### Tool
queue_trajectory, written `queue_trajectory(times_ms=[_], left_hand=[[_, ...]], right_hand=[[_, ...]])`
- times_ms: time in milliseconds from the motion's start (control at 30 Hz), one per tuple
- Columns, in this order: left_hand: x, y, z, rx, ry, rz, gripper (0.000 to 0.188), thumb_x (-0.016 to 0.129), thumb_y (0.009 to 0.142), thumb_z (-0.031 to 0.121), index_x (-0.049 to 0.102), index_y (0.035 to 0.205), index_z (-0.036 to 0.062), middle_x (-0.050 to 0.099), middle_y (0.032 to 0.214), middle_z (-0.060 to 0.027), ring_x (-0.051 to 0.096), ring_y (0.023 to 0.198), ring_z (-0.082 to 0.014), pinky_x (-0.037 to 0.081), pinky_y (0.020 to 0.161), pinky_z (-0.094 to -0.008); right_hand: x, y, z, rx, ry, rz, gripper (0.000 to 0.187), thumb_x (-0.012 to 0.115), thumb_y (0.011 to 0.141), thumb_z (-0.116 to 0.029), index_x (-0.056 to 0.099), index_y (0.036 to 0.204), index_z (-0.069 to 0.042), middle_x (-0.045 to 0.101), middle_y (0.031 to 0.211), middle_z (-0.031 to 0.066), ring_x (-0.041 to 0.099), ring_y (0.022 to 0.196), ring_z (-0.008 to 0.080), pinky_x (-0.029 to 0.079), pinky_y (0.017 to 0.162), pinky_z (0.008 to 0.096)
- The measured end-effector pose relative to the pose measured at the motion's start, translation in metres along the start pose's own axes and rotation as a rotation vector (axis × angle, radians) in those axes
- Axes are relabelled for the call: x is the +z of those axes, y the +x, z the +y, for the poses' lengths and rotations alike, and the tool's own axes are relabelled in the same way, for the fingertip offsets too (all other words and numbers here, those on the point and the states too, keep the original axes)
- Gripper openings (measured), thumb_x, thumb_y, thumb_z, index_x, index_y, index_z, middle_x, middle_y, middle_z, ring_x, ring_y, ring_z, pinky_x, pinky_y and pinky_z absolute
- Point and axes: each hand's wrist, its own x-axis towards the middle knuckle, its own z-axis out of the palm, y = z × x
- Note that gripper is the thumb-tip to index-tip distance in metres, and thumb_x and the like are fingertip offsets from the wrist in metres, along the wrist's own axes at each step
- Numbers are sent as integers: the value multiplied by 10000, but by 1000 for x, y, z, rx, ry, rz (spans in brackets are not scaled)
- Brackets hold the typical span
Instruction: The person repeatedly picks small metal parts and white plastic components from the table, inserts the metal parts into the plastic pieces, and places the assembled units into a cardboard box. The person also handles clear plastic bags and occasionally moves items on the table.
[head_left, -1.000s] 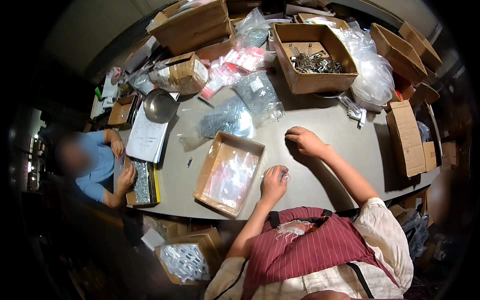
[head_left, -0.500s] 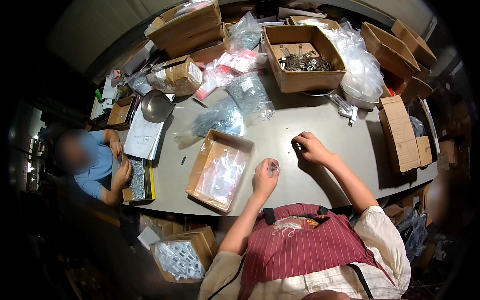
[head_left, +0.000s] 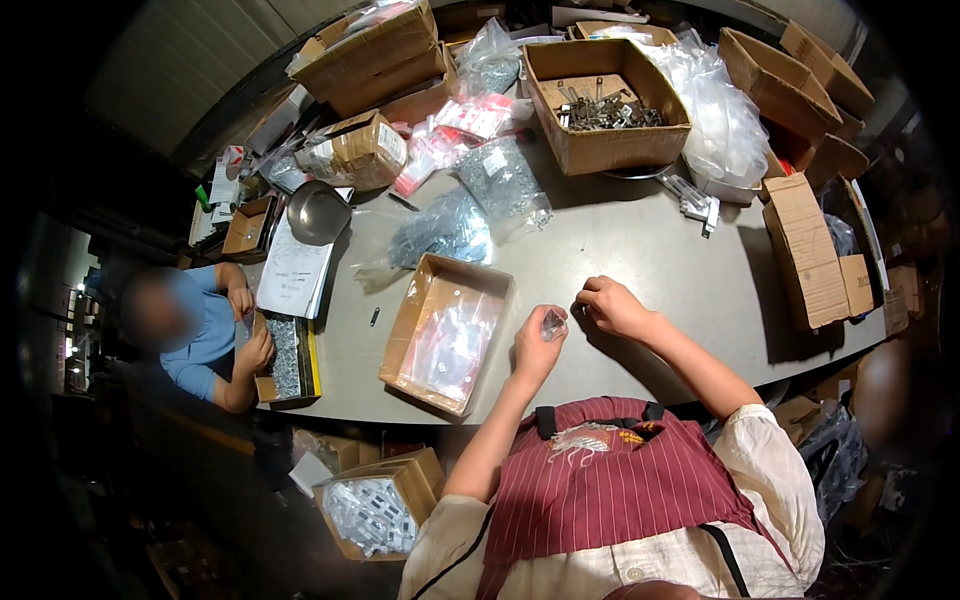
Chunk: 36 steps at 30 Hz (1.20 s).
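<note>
My left hand is closed around a small clear plastic bag, whose crumpled top sticks out by the thumb. Close to its right, my right hand hovers low over the table with fingertips pinched together; whatever they hold is too small or hidden to make out. Left of my left hand stands an open cardboard box with flat clear plastic bags inside. A tiny bit lies on the table beyond my right hand.
An open box of metal clips stands at the back, beside white plastic bags. Clear bags of small parts lie behind the near box. At the left, a co-worker handles something by a tray of metal parts.
My right hand has come nearer to me and toward my left hand, which keeps holding the plastic bag. The whole view has shifted slightly.
</note>
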Motion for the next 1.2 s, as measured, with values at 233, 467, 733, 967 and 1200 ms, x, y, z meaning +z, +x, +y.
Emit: queue_trajectory(times_ms=[233,467,733,967,1200], left_hand=[[8,6,-9,56,27,0,277,715,876,17,644,1141,50,724,1097,-89,689,1055,-189,528,942,-335],[16,13,-16,196,52,12,316,725,815,-9,624,1108,51,715,1036,-162,709,990,-359,552,838,-407],[27,14,-2,74,-1,-76,356,716,777,9,630,1122,30,728,999,-171,719,960,-354,555,823,-394],[19,9,-2,41,-246,-64,320,716,855,-21,642,1162,29,714,1018,-79,699,997,-183,547,859,-319],[-32,-13,28,92,-420,1,391,721,872,21,596,1241,-4,640,1182,-102,618,1168,-199,470,1040,-345]], right_hand=[[11,-2,-26,-95,-406,141,181,654,770,-112,601,915,-18,598,906,163,620,877,312,559,744,388],[-1,11,9,286,149,152,182,666,724,-18,629,901,-1,640,805,137,639,748,269,533,706,413],[-61,9,-35,354,1162,-44,98,652,832,27,690,922,18,724,853,84,682,817,137,556,753,286],[-53,10,-20,372,553,220,217,689,861,-85,737,1069,-45,738,986,185,720,882,294,569,811,360],[-15,0,-24,285,101,3,387,767,802,-186,615,1091,22,625,989,235,650,948,423,544,843,482]])
